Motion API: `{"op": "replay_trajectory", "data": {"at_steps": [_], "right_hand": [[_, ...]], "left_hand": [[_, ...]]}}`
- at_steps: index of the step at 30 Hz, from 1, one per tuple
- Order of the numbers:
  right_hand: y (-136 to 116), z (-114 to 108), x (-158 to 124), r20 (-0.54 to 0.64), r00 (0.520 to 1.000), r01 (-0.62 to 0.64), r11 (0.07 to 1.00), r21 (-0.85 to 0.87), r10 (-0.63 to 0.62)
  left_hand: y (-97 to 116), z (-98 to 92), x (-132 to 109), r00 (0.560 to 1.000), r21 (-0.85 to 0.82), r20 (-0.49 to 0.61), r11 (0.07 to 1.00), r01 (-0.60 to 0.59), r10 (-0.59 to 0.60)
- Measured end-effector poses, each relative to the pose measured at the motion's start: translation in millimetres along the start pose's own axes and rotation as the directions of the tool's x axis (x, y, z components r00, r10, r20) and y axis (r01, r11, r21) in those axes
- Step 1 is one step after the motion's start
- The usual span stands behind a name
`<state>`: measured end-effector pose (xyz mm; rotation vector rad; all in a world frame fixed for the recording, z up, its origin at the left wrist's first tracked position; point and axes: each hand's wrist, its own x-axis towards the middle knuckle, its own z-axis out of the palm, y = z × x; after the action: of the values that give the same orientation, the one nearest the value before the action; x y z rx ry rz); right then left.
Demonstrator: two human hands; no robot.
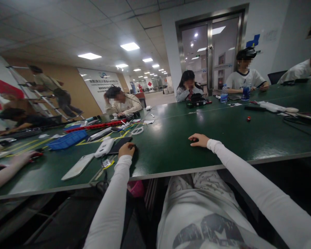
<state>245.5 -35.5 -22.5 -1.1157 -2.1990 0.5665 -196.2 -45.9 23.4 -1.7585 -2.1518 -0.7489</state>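
My left hand (126, 149) rests on the green table near its front edge, with the fingers curled. Something dark shows at its fingertips, too small to name. A flat black object (121, 145) lies under and beside that hand, and a white device (104, 147) sits just left of it. Farther left is a white phone-like slab (79, 166). To the right, my right hand (200, 140) lies on the table with thumb and fingers apart and nothing held in it.
A blue tray (68, 139), a red strip (100, 125) and a white cable coil (137, 130) lie on the left side. Two bottles, one a blue-labelled bottle (246, 92), stand at the far side. Several people sit around the table; a co-worker's arm (9, 169) reaches in at left.
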Motion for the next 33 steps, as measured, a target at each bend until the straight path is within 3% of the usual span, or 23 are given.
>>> {"op": "replay_trajectory", "data": {"at_steps": [18, 33], "right_hand": [[-0.4, -1.0, -1.7, 0.006, 1.000, -0.007, 1.000, 0.011, 0.007], [2.7, 1.3, -1.1, -0.008, 1.000, 0.007, 1.000, 0.022, -0.007]], "left_hand": [[7.1, -5.5, -5.1, 0.993, -0.039, 0.000, 0.992, 0.119, -0.119], [15.4, -10.5, -10.3, 0.989, -0.019, -0.035, 0.990, 0.140, -0.141]]}}
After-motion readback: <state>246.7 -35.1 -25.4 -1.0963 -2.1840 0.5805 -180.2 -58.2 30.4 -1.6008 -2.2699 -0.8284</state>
